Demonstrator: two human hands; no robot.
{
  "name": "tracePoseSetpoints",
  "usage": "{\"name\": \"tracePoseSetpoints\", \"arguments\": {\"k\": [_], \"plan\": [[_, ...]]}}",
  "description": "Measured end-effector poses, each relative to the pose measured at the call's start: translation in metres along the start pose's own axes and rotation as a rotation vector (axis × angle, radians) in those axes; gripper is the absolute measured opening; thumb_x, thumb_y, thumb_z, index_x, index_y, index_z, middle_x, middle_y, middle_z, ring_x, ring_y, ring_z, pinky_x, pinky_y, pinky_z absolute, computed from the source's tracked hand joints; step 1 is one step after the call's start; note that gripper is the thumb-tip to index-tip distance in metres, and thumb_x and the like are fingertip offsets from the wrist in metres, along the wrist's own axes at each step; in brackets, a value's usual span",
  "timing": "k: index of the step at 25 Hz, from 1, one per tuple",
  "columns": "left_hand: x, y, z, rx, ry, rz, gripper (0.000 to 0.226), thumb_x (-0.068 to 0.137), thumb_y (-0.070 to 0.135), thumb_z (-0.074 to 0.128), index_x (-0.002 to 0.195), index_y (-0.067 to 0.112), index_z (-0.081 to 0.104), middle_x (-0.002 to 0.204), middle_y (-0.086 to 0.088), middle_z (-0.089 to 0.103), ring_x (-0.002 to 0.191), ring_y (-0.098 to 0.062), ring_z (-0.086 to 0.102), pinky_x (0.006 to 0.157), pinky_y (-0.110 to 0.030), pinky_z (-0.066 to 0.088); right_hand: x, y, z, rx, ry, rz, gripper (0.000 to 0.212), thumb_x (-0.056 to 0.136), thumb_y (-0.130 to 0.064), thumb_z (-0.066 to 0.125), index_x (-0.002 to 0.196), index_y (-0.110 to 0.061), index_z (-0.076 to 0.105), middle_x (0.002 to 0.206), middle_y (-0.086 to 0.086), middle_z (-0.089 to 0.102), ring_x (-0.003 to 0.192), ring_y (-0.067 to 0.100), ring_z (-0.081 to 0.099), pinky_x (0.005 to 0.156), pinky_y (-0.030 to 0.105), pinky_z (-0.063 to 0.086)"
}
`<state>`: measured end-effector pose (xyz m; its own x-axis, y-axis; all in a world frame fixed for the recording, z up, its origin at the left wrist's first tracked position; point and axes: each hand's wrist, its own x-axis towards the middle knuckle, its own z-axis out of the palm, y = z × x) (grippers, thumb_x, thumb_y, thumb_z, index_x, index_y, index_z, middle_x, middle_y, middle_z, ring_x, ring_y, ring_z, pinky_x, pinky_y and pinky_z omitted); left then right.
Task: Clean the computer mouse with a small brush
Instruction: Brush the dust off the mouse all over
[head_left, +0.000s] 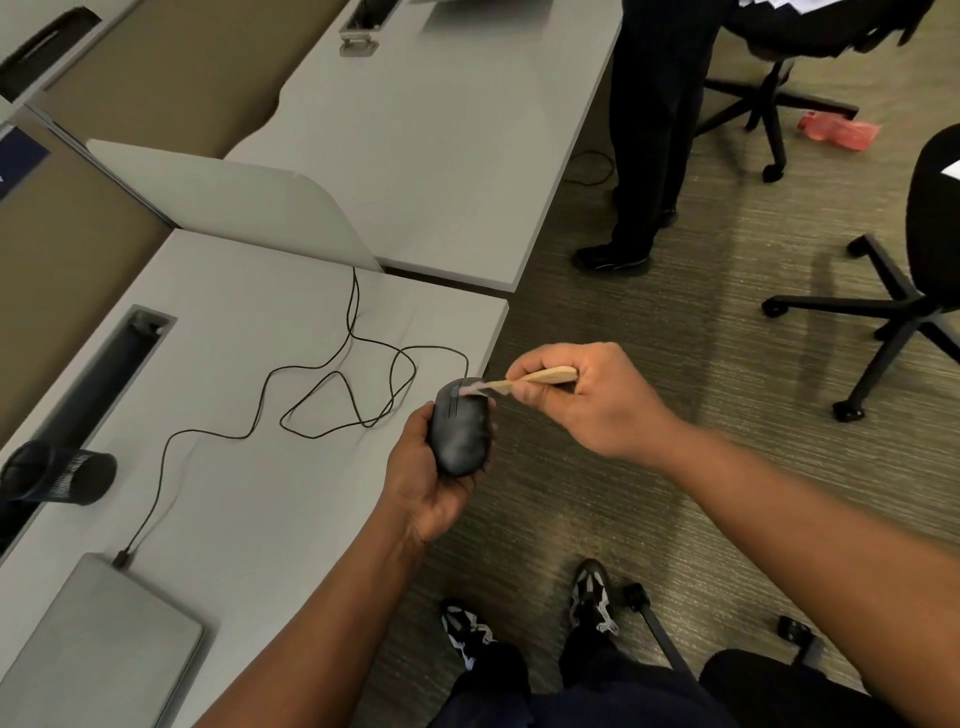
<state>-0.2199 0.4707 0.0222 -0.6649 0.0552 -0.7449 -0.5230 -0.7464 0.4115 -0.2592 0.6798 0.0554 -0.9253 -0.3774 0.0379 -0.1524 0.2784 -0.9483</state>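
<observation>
A black wired computer mouse (460, 434) rests in my left hand (426, 483), held just off the right edge of the grey desk (249, 493). My right hand (576, 400) grips a small wooden-handled brush (540, 378). Its blurred pale bristles touch the front of the mouse near the scroll wheel. The mouse's black cable (332, 389) loops over the desk and runs to a closed silver laptop (104, 644) at the lower left.
A black mesh pen cup (62, 475) lies on its side at the desk's left. A cable slot (104, 379) runs along the desk. A person in dark trousers (649, 135) stands beyond the second desk. Office chairs (904, 291) stand on the carpet at right.
</observation>
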Motion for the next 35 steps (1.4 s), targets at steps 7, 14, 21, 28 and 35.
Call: {"name": "tracePoseSetpoints", "arguments": {"k": [7,14,21,28,35], "plan": [[0.002,0.004,-0.007,-0.064,-0.001,-0.036,0.049,0.109,0.037,0.051,0.145,0.004,0.055,0.128,-0.028,0.069,0.100,-0.035,0.071,0.065,-0.041,0.067,-0.002,0.001,-0.011,0.211,0.056,0.051,0.007,0.098,-0.022,0.070,0.099,-0.019,0.077,0.081,0.003,0.074,0.067,0.025,0.064,0.055,0.040,0.052],[0.003,0.008,-0.003,-0.109,-0.023,-0.056,0.051,0.106,0.037,0.057,0.143,0.003,0.056,0.120,-0.027,0.072,0.105,-0.035,0.070,0.077,-0.043,0.068,-0.006,0.011,-0.006,0.312,-0.086,0.116,0.008,0.096,-0.016,0.071,0.098,-0.011,0.077,0.086,0.011,0.077,0.076,0.028,0.072,0.063,0.035,0.057],[0.002,0.006,-0.001,-0.154,-0.057,-0.096,0.043,0.107,0.034,0.058,0.134,0.001,0.058,0.109,-0.029,0.075,0.084,-0.038,0.079,0.055,-0.041,0.065,0.005,0.009,-0.007,0.279,0.119,0.107,0.011,0.098,-0.020,0.069,0.106,-0.018,0.077,0.091,0.014,0.077,0.075,0.027,0.069,0.064,0.038,0.058],[0.007,0.006,0.000,-0.160,0.013,-0.045,0.044,0.108,0.031,0.056,0.141,0.003,0.059,0.106,-0.025,0.073,0.093,-0.030,0.072,0.056,-0.039,0.067,-0.016,0.015,-0.005,0.285,-0.142,0.054,0.011,0.097,-0.017,0.071,0.104,-0.014,0.079,0.076,0.012,0.070,0.056,0.002,0.050,0.050,0.016,0.039],[0.005,0.007,0.000,-0.080,0.017,-0.036,0.046,0.107,0.033,0.057,0.141,0.003,0.056,0.109,-0.023,0.071,0.091,-0.030,0.072,0.055,-0.035,0.065,-0.014,0.012,-0.012,0.337,-0.223,0.051,0.009,0.096,-0.016,0.072,0.102,-0.015,0.080,0.074,-0.008,0.069,0.061,0.000,0.053,0.055,0.015,0.042]]}}
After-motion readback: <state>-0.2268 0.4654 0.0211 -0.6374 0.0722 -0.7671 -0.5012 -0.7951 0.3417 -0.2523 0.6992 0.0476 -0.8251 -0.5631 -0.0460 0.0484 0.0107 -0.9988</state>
